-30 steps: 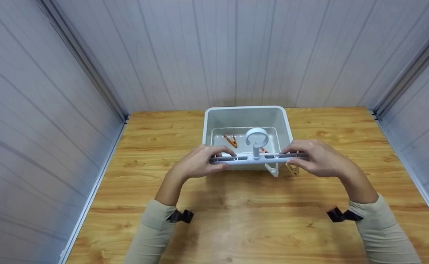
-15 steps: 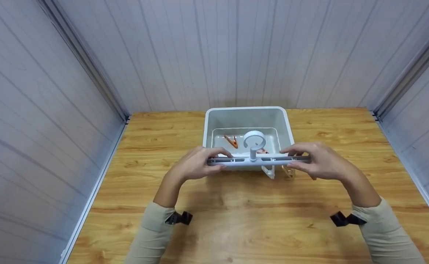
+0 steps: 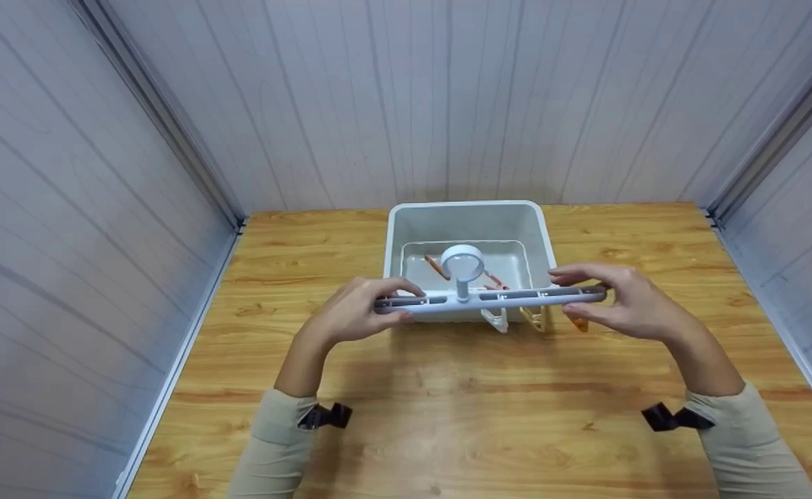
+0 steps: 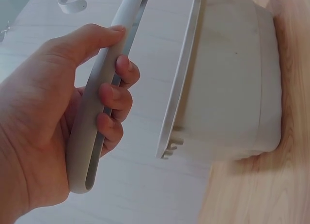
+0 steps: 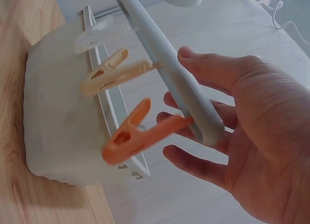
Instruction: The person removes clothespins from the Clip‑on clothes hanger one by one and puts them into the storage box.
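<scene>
Clip hanger is dangling three clips near the bin — left hand and right hand are gripping its ends.

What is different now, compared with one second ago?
The hanger shifted left together with the left hand; the right hand slid right, nearer the hanger's end, so the orange clip now shows. The bin stayed put; both hands are still on the hanger.

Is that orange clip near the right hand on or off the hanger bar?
On: the right wrist view shows the orange clip joined to the hanger bar.
</scene>
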